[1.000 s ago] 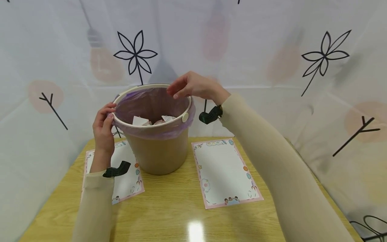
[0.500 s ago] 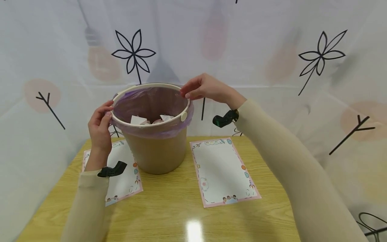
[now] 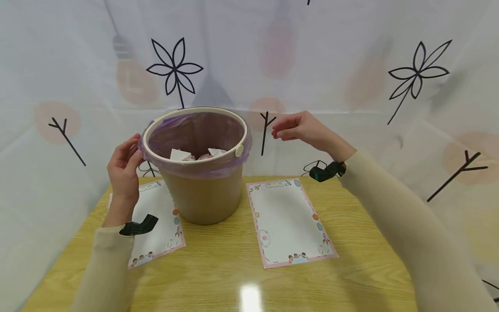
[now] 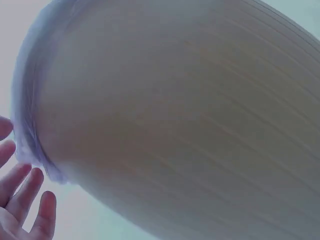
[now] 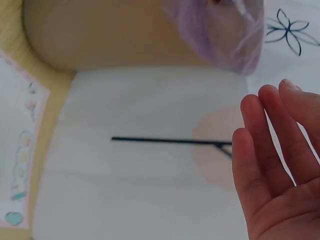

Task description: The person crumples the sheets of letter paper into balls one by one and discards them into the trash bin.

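A beige trash can [image 3: 206, 199] stands on the table with a purple plastic liner [image 3: 187, 170] folded over its pale rim ring [image 3: 218, 111]. White crumpled paper [image 3: 180, 155] lies inside. My left hand [image 3: 124, 169] is beside the can's left rim, fingers loosely bent; in the left wrist view its fingers [image 4: 32, 192] are spread close to the liner's edge, and whether they touch it I cannot tell. My right hand [image 3: 308, 130] hovers in the air right of the can, holding nothing. In the right wrist view its fingers [image 5: 267, 145] are relaxed, apart from the liner.
One pink-bordered paper sheet [image 3: 290, 221] lies right of the can on the wooden table [image 3: 202, 268]. Another sheet [image 3: 156, 225] lies at the left, partly behind my left arm. A white patterned cloth [image 3: 312, 56] hangs behind the table.
My right hand has moved from above the rim's right side out to the right, away from the can. My left hand has eased off the rim slightly to the left. The can stays put.
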The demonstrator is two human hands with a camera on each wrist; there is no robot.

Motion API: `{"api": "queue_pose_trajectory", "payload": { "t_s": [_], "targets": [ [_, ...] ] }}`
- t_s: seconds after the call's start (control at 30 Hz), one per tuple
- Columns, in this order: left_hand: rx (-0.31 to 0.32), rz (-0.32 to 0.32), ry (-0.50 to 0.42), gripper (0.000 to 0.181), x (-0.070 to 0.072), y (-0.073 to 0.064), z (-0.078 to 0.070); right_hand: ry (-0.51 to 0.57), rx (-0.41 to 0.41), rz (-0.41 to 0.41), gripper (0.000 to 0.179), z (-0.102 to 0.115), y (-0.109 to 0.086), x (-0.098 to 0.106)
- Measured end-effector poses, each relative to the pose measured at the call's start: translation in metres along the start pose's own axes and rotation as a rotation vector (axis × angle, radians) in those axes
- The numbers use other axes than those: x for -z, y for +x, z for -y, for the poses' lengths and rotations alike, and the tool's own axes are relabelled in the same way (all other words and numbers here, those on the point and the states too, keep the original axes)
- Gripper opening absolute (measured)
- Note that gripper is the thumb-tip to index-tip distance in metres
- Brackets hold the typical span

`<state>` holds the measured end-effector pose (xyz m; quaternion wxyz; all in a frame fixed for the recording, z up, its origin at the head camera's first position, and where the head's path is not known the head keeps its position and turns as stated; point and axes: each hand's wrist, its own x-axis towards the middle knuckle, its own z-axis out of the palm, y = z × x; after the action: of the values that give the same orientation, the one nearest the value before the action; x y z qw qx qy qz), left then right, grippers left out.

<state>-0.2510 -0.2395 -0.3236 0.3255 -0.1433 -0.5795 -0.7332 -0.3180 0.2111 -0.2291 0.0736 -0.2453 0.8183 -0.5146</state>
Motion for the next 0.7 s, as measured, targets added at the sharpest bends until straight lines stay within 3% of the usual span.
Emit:
{"api": "queue_pose_trajectory", "payload": {
  "t_s": [0.2,0.3,0.4,0.6,0.7],
  "targets": [
    [0.119,-0.029,0.154,0.028,0.016,-0.015,0.006,-0.005,-0.048,-0.036,0.029,-0.037,-0.026,0.014],
    [0.168,0.001,0.226,0.026,0.024,-0.023,0.014,0.002,-0.069,-0.055,0.031,-0.055,-0.041,0.019],
    [0.205,0.105,0.312,0.026,0.035,-0.033,0.022,0.008,-0.088,-0.061,0.032,-0.074,-0.055,0.021],
    [0.295,0.39,0.52,0.031,0.056,-0.063,0.037,-0.016,-0.141,-0.063,0.028,-0.114,-0.078,0.007],
    [0.338,0.513,0.545,0.029,0.059,-0.078,0.045,-0.022,-0.17,-0.069,0.026,-0.134,-0.091,-0.001]
  ]
}}
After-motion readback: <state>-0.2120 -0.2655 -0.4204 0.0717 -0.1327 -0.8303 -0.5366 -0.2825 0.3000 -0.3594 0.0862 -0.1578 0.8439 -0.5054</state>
